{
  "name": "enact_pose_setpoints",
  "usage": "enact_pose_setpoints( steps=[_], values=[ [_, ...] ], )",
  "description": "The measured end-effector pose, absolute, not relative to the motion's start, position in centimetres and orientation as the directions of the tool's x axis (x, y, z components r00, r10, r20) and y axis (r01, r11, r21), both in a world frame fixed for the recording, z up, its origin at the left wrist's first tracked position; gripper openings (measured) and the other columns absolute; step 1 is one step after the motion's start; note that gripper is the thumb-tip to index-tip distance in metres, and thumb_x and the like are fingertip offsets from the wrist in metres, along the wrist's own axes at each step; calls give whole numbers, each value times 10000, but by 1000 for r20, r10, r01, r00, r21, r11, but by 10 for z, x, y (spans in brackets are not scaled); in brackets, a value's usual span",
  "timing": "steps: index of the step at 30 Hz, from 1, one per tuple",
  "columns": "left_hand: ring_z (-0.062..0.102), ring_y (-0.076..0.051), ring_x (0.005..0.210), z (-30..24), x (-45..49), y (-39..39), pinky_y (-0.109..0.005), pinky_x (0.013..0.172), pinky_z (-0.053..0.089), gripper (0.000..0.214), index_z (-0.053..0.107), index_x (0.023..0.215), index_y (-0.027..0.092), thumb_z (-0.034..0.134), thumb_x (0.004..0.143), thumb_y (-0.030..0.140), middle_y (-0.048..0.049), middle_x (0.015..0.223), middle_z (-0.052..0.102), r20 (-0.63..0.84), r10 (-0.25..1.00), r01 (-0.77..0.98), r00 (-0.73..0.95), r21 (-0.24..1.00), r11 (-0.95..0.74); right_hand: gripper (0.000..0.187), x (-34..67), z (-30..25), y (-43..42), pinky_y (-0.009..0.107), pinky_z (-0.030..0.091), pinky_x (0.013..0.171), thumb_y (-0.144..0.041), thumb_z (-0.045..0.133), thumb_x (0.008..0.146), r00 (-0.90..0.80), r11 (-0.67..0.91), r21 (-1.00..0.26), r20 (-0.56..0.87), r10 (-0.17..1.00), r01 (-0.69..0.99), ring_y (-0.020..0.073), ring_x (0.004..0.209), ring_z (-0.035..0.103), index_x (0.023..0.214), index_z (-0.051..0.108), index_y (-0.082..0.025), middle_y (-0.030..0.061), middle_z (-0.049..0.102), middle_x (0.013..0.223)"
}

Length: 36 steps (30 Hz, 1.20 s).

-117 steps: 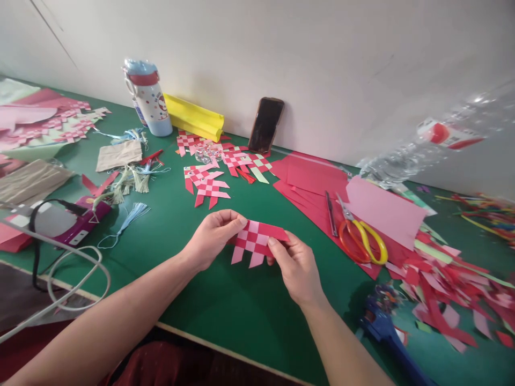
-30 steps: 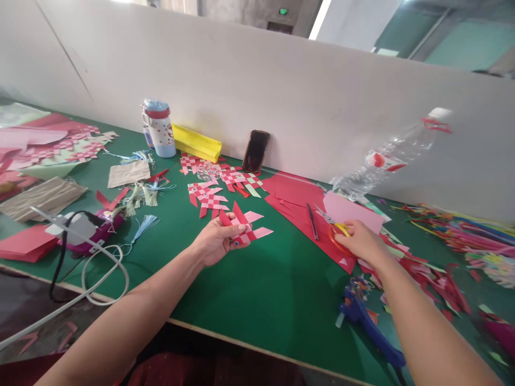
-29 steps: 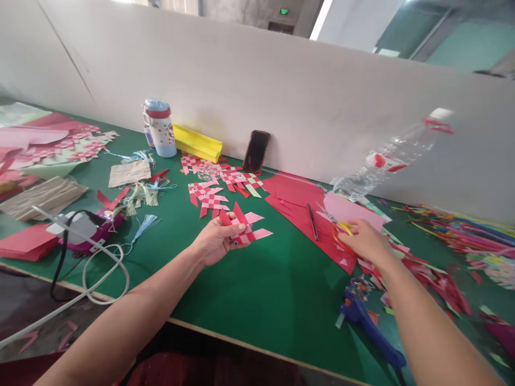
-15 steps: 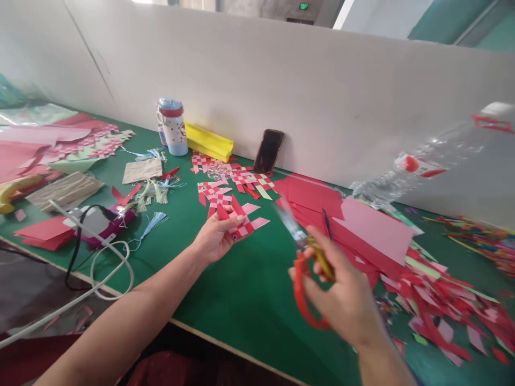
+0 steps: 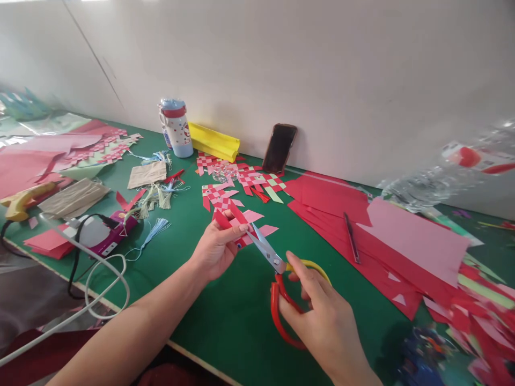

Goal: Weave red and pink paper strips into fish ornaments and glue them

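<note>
My left hand [image 5: 219, 244] is closed, pinching a woven paper fish [image 5: 254, 216] of red and pink strips, with a small eye on its lower edge. Thumb on top, it holds the fish above the green table. My right hand [image 5: 322, 311] grips scissors [image 5: 269, 254] with one red and one yellow handle loop. The blades are parted and their tips reach over the paper fish beside my left thumb; whether they touch the paper I cannot tell. Just beyond my left hand lie several more woven paper fish [image 5: 221, 195] in red, pink and pale green.
Red paper sheets [image 5: 322, 230] with a dark pen [image 5: 351, 238] lie right. A clear plastic bottle [image 5: 426, 179] and paper scraps [image 5: 478, 321] are farther right. A phone [image 5: 279, 148] leans on the wall near a flask [image 5: 177, 128]. A power strip [image 5: 110, 236] with cables and a glue gun [image 5: 26, 201] lie left.
My right hand has brought the scissors left and up to the paper fish, where the open blades now overlap it. My left hand keeps its hold. The view has turned slightly downward.
</note>
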State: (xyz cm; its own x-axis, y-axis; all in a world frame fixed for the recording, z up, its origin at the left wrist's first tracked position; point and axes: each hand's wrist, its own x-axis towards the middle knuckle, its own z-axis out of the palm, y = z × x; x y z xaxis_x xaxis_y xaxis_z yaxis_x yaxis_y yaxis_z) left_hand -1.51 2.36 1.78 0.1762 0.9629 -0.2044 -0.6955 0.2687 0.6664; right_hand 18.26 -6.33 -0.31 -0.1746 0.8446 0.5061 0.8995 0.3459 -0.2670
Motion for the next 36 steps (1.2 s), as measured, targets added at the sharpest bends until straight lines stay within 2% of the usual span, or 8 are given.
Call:
enact_pose_setpoints(
  steps=[7, 15, 22, 29, 36],
  values=[
    [681, -118, 689, 18, -16, 25, -227, 696, 552, 266, 614, 839, 147, 813, 667, 107, 4, 727, 706, -266, 955, -674, 128, 683, 281, 499, 185, -4, -64, 287, 574, 647, -341, 557, 899, -185, 347, -249, 505, 843, 904, 203, 836, 702, 1377, 494, -210, 61, 714, 958],
    [669, -119, 669, 17, -13, 22, -222, 654, 532, 261, 599, 825, 152, 807, 673, 112, 10, 698, 680, -208, 965, -646, 157, 718, 260, 494, 183, -2, -62, 284, 573, 609, -352, 544, 895, -179, 342, -280, 477, 861, 897, 193, 771, 696, 1371, 502, -225, 50, 706, 917],
    [649, -99, 629, 16, -15, 23, -201, 605, 515, 313, 588, 859, 162, 823, 657, 113, 29, 692, 671, -209, 966, -662, 153, 704, 258, 510, 184, -4, -63, 260, 550, 566, -325, 554, 888, -173, 355, -359, 451, 876, 863, 143, 599, 625, 1389, 486, -256, 26, 689, 901],
    [667, -111, 708, 13, -15, 23, -246, 710, 540, 324, 587, 915, 174, 802, 686, 95, 22, 769, 678, -197, 964, -694, 180, 669, 267, 510, 188, -13, -65, 249, 534, 543, -344, 576, 890, -155, 349, -428, 424, 892, 834, 109, 503, 557, 1386, 500, -254, 13, 689, 873],
    [650, -95, 674, 14, -15, 23, -231, 694, 533, 312, 591, 878, 176, 814, 671, 104, 45, 736, 658, -205, 964, -679, 168, 685, 264, 478, 186, -6, -67, 235, 539, 530, -362, 581, 887, -141, 330, -467, 395, 908, 820, 98, 454, 539, 1351, 545, -252, -1, 685, 801]
  ],
)
